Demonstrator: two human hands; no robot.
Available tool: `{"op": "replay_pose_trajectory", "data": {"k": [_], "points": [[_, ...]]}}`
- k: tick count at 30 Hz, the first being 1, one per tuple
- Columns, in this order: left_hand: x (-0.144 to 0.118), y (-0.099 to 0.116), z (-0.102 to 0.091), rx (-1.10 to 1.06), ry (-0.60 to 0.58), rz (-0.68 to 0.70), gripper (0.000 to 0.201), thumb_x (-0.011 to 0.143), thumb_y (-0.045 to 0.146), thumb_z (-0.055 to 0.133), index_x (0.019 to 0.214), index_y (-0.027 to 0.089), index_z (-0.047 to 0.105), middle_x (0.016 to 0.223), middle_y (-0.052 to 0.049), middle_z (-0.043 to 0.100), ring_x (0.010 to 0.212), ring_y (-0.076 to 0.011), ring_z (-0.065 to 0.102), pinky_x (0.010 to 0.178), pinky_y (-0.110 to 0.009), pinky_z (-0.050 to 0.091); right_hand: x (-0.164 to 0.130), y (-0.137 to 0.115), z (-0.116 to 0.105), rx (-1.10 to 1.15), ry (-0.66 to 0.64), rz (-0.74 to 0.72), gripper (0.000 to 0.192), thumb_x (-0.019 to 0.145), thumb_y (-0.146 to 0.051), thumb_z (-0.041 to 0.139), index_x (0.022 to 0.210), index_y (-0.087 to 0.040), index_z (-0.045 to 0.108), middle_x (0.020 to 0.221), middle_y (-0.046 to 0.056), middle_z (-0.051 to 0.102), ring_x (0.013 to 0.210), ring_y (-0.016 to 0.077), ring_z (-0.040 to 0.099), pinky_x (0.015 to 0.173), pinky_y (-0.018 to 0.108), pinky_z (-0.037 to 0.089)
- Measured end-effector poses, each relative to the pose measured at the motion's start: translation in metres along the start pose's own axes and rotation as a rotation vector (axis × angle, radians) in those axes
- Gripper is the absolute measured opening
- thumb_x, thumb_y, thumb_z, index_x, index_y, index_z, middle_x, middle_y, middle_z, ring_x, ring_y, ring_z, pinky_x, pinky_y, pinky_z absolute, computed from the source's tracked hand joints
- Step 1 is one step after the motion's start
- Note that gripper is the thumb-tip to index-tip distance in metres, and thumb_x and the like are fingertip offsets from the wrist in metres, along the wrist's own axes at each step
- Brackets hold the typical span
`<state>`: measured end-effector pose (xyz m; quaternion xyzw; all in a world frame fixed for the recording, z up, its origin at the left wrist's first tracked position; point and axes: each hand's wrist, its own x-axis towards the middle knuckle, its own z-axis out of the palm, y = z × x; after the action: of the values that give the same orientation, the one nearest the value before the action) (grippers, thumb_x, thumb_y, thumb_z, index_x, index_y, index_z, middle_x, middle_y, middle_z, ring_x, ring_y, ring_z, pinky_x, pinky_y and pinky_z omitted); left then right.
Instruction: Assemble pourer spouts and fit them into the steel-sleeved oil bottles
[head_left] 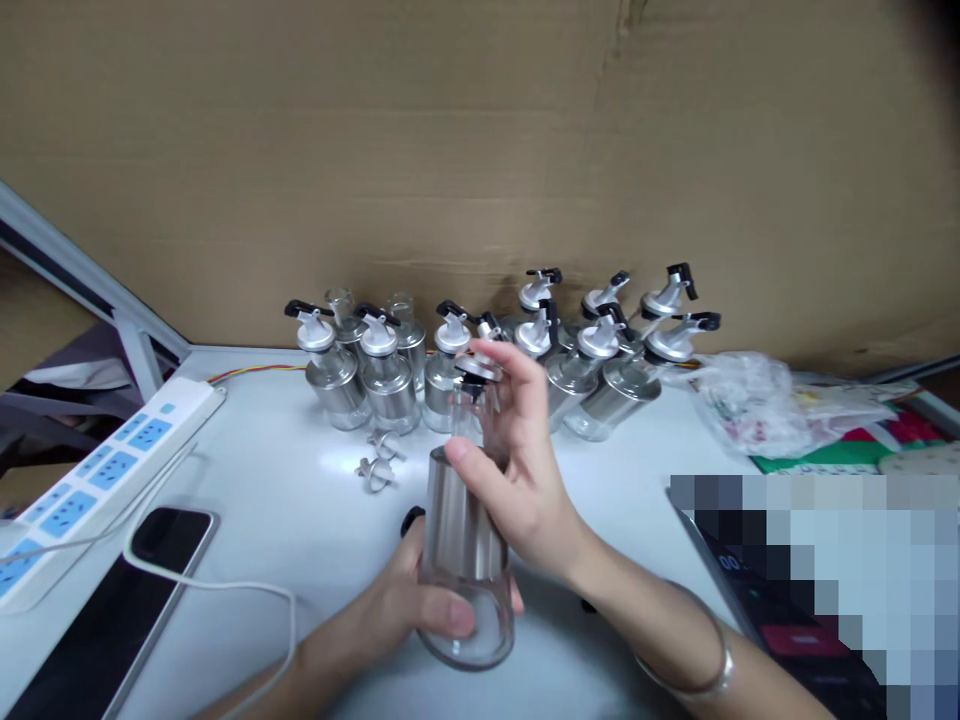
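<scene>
A glass oil bottle point(466, 520) with a brushed-metal sleeve is tilted toward me over the table. My left hand point(416, 605) wraps its lower part, thumb across the clear glass base. At the neck, my right hand point(529, 470) curls its fingers around a pourer stopper point(478, 372), which has a silver disc and a black part in the mouth. The right thumb lies near the bottle's shoulder. A small black piece point(411, 520) shows beside the left hand, mostly hidden. Two loose silver metal pieces point(377, 474) lie on the table beyond.
Several similar bottles point(390, 395) with black-levered pourers stand along a cardboard wall point(375, 150). A power strip point(112, 480), white cable point(217, 583) and phone point(112, 620) occupy the left. Plastic bags point(765, 405) and a partly pixelated dark device point(795, 610) lie at right.
</scene>
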<state>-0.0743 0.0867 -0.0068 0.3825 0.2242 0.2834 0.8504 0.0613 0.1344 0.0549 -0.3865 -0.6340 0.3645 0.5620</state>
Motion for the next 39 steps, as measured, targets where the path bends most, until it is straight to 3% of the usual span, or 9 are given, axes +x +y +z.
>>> {"op": "replay_pose_trajectory", "data": {"k": [3,8,11,13,16,20,32,36,39], "points": [[0.003,0.0,0.0,-0.027,0.044,0.013,0.047,0.057,0.042,0.077,0.091,0.009,0.07,0.082,-0.009,0.07,0.071,-0.0179,0.063,0.064,-0.025,0.047,-0.002,-0.003,0.002,-0.075,-0.007,0.06,0.056,0.08,-0.031,0.057,0.132,-0.03,0.036,0.14,0.007,0.037,0.13,0.027,0.038,0.102,0.049,0.042],[0.003,-0.001,0.0,0.002,0.038,0.016,0.047,0.058,0.044,0.076,0.089,0.009,0.07,0.077,-0.009,0.068,0.067,-0.0164,0.061,0.06,-0.023,0.045,-0.002,-0.006,0.004,0.026,-0.022,0.147,0.063,0.079,-0.03,0.059,0.134,-0.031,0.031,0.142,0.008,0.036,0.112,0.0241,0.054,0.087,0.043,0.052],[0.002,-0.001,0.0,0.025,0.014,0.006,0.049,0.059,0.046,0.076,0.09,0.008,0.071,0.073,-0.007,0.066,0.064,-0.0145,0.058,0.059,-0.022,0.043,-0.003,-0.005,0.005,0.123,-0.034,0.202,0.059,0.078,-0.029,0.061,0.13,-0.032,0.033,0.128,0.008,0.048,0.094,0.0208,0.06,0.071,0.038,0.056],[0.002,-0.002,0.001,0.029,0.006,0.008,0.05,0.058,0.047,0.077,0.088,0.008,0.071,0.07,-0.007,0.064,0.061,-0.0133,0.056,0.058,-0.022,0.042,-0.005,-0.004,0.006,0.186,-0.009,0.21,0.053,0.079,-0.027,0.06,0.126,-0.031,0.035,0.111,0.006,0.056,0.086,0.0196,0.061,0.068,0.037,0.056],[0.003,-0.002,0.001,0.04,0.025,0.023,0.052,0.057,0.048,0.077,0.089,0.008,0.071,0.071,-0.007,0.064,0.06,-0.0124,0.054,0.058,-0.022,0.041,-0.007,-0.001,0.008,0.254,0.037,0.224,0.045,0.08,-0.025,0.059,0.119,-0.03,0.038,0.091,0.003,0.057,0.075,0.0181,0.06,0.067,0.038,0.056],[0.003,-0.003,0.001,0.098,0.037,0.023,0.052,0.059,0.05,0.076,0.087,0.007,0.07,0.073,-0.007,0.064,0.061,-0.0107,0.051,0.058,-0.022,0.04,-0.006,-0.002,0.009,0.302,0.059,0.273,0.04,0.079,-0.025,0.06,0.113,-0.029,0.04,0.082,0.0,0.055,0.066,0.0159,0.058,0.06,0.035,0.054],[0.002,-0.003,0.002,0.176,0.021,0.064,0.05,0.061,0.049,0.076,0.087,0.007,0.067,0.077,-0.008,0.065,0.067,-0.0138,0.056,0.061,-0.023,0.042,-0.006,-0.009,0.008,0.408,0.089,0.275,0.034,0.069,-0.014,0.062,0.09,-0.028,0.039,0.082,-0.003,0.055,0.061,0.0129,0.057,0.059,0.032,0.052],[0.005,0.003,0.008,0.182,0.013,0.071,0.049,0.062,0.05,0.075,0.086,0.008,0.068,0.071,-0.007,0.062,0.065,-0.0142,0.055,0.06,-0.024,0.041,-0.003,-0.01,0.006,0.339,0.039,0.261,0.032,0.07,-0.016,0.062,0.09,-0.027,0.04,0.088,-0.001,0.057,0.062,0.0129,0.058,0.06,0.033,0.053],[0.005,0.006,0.013,0.199,0.048,0.07,0.052,0.063,0.052,0.074,0.091,0.008,0.066,0.079,-0.009,0.064,0.076,-0.0198,0.059,0.069,-0.029,0.045,0.004,-0.016,-0.002,0.163,-0.037,0.173,0.029,0.07,-0.016,0.062,0.093,-0.026,0.046,0.097,0.002,0.058,0.074,0.0151,0.061,0.065,0.033,0.054]]}}
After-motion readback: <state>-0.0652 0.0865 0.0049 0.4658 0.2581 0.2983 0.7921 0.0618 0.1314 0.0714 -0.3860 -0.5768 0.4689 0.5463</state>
